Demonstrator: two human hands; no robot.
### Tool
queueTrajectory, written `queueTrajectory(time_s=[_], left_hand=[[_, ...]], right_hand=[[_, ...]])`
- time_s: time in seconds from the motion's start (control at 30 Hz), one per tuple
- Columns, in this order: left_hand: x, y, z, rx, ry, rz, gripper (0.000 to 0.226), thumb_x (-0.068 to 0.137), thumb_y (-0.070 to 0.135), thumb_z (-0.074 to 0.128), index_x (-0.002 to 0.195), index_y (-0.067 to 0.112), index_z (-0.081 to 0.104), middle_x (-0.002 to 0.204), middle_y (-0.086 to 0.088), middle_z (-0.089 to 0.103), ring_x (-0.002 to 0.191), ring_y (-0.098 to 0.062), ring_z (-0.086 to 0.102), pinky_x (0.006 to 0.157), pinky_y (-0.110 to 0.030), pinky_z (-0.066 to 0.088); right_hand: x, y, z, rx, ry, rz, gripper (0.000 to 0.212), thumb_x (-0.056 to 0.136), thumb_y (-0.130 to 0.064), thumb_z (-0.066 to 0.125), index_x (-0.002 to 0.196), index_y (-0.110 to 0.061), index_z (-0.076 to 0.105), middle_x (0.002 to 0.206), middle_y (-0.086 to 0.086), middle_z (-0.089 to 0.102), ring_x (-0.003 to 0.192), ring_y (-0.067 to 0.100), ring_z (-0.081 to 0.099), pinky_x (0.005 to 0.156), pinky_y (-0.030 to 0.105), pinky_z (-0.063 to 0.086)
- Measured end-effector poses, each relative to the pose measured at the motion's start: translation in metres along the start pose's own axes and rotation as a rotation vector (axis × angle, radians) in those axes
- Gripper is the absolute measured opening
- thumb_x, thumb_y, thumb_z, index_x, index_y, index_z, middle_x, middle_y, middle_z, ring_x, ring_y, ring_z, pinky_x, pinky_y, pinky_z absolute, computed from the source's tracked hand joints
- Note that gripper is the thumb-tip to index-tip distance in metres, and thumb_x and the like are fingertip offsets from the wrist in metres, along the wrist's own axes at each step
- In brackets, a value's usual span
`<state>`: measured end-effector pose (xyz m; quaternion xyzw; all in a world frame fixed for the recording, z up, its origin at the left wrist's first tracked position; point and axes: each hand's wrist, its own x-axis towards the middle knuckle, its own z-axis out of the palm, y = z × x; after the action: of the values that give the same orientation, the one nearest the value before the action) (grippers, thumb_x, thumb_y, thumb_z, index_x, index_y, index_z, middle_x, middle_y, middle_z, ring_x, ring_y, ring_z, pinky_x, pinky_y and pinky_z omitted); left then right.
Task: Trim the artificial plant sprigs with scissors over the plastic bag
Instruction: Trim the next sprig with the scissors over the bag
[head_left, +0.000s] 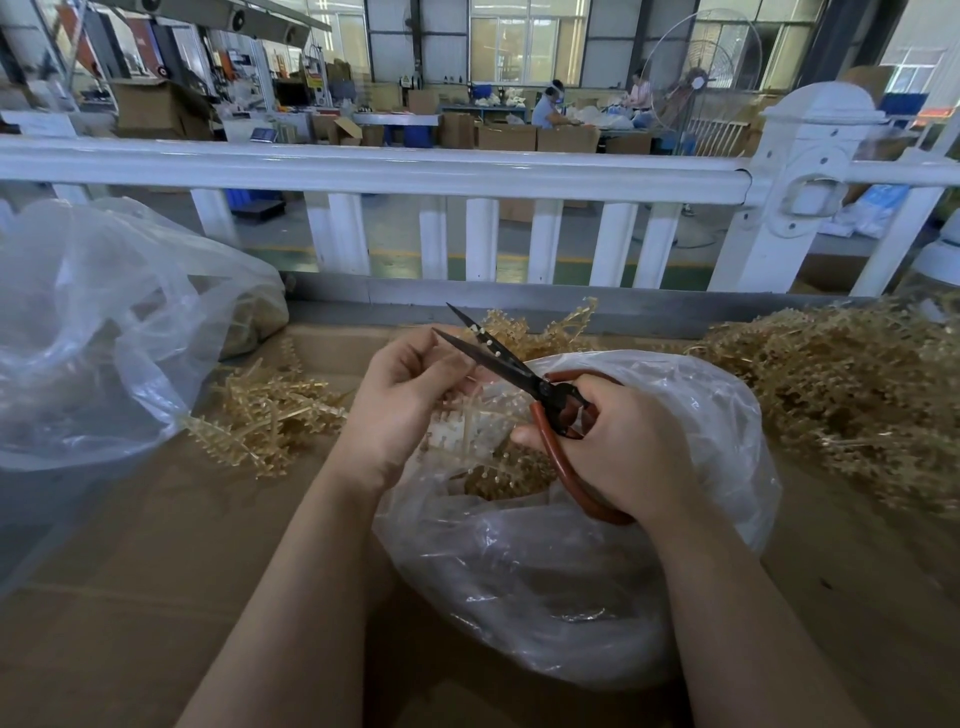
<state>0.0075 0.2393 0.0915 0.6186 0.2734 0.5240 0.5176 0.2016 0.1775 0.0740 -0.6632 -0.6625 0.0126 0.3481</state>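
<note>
Two heaps of sprigs frame the plastic bag (649, 519) on the bench (156, 571): a small pile (270, 410) to its left, likely already trimmed, and a far larger pile (852, 389) to its right, likely still waiting. Above the bag's mouth the left hand (400, 410) pinches a sprig (467, 431), fingers curled round it. The right hand (618, 447) grips the scissors (519, 374), blades parted. Offcuts lie inside the bag, so most work seems to remain.
</note>
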Motion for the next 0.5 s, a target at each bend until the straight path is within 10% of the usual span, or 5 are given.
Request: queueTrajectory(time_s=[0.5], left_hand=[[-0.0011,-0.0004,0.0066,-0.072,0.044,0.073,0.008,0.082,0.021,0.070,0.082,0.019,0.077,0.079,-0.003,0.074,0.072,-0.011,0.064,0.071,-0.020,0.052]], right_hand=[[-0.0002,-0.0016,0.0001,0.042,-0.015,0.032,0.059,0.060,-0.091,0.048,0.092,-0.043,0.059,0.073,-0.029,0.059,0.073,-0.009,0.055,0.061,0.011,0.037]])
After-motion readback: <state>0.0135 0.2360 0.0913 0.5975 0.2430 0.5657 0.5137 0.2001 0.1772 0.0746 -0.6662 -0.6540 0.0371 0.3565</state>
